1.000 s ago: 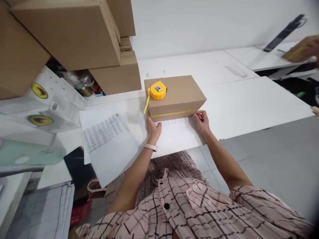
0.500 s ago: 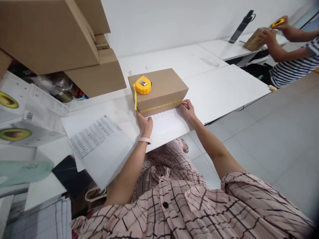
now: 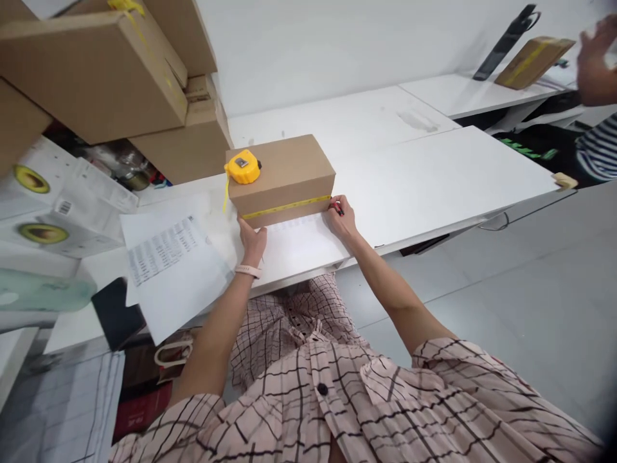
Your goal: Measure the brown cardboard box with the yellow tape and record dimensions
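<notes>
A brown cardboard box [image 3: 289, 161] lies on the white table in front of me. On its top left sits a yellow tape measure [image 3: 243, 167]. The yellow measuring blade [image 3: 284, 207] runs level across the box's front face. At the lower left corner, my left hand [image 3: 252, 243] grips the box, thumb apart and fingertips partly hidden. My right hand [image 3: 341, 217] is closed around a red and black pen [image 3: 337, 208], beside the blade's right end at the lower right corner. A printed sheet [image 3: 296, 244] lies flat between my hands, partly under the box.
More printed sheets [image 3: 178, 283] lie to the left, near a dark flat object [image 3: 117, 313]. Large cardboard boxes [image 3: 96, 71] and avocado-printed cartons [image 3: 67, 199] stack up at left. Far right, a co-worker's hand [image 3: 596, 67] is near another box [image 3: 533, 62] and a dark bottle [image 3: 506, 44].
My view has shifted, so the box and my hands appear further left. Both hands keep their places at the box corners. The co-worker's hand has come away from the far box.
</notes>
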Demonstrator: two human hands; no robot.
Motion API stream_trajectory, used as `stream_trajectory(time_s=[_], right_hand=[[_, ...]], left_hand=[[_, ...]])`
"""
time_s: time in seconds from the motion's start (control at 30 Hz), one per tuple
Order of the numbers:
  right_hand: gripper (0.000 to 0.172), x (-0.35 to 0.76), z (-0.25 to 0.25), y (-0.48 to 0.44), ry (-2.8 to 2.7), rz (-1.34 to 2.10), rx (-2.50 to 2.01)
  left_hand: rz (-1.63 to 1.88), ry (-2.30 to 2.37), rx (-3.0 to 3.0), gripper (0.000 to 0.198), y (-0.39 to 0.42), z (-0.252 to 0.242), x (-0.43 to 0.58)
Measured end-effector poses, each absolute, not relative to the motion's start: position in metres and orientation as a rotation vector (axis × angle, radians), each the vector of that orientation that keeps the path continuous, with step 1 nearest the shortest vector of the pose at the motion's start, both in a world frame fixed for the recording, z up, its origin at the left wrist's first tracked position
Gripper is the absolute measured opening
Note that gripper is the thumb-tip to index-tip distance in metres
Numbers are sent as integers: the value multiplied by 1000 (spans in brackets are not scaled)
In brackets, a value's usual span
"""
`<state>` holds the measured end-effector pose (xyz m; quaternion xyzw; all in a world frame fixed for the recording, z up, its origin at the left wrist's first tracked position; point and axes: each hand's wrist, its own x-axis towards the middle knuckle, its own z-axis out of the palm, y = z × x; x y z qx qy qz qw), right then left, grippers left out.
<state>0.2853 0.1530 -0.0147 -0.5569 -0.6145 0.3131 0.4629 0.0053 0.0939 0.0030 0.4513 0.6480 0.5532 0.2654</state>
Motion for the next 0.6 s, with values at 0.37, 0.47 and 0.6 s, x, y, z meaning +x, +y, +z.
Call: stream_trajectory(time_s=[0.37,0.47,0.6], right_hand=[[20,298,-6,103,-1104,788,-1256],[41,308,-3,74,-1004,903,-1221],[65,304,5,63,-1081,1172,-1114]], left_hand=[[1672,1836,1403,80,12,6,16],[1476,1672,1869,54,-19,5,46],[793,1362,2322,57,-9,4,91]])
